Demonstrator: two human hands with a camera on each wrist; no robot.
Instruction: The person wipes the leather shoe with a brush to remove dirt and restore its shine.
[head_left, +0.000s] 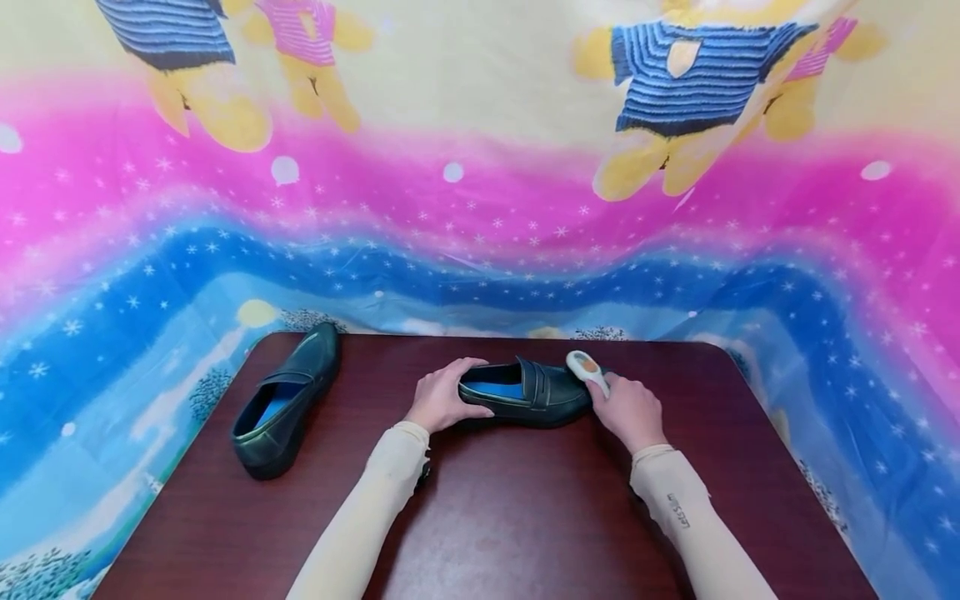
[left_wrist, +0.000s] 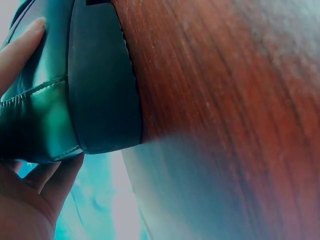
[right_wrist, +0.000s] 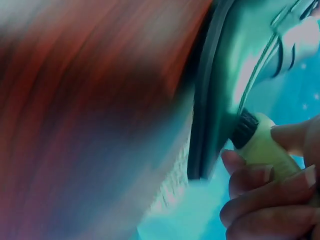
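A second dark loafer (head_left: pixel 294 408) stands upright toward the left, its toe aimed at the far edge and blue lining showing, well apart from the hands. The loafer being handled (head_left: pixel 540 396) lies crosswise near the middle of the far half of the table, heel left and toe right. The left hand (head_left: pixel 444 396) is curled round its heel, thumb on the near side and fingers behind. The right hand (head_left: pixel 630 412) grips a pale brush (head_left: pixel 587 371) in closed fingers, dark bristles against the toe; the right wrist view is blurred, so whether that end of the sole touches the wood is hard to say.

The table (head_left: pixel 510 517) is dark reddish wood with a soft shine. Behind and along both sides hangs a printed cloth (head_left: pixel 480 192) in pink, blue and cream, with bears and snowflakes.

The far edge runs just behind both shoes, its corners rounded. Wood stretches between the two loafers, from the right hand to the right edge, and between the pale sleeves (head_left: pixel 352 517).
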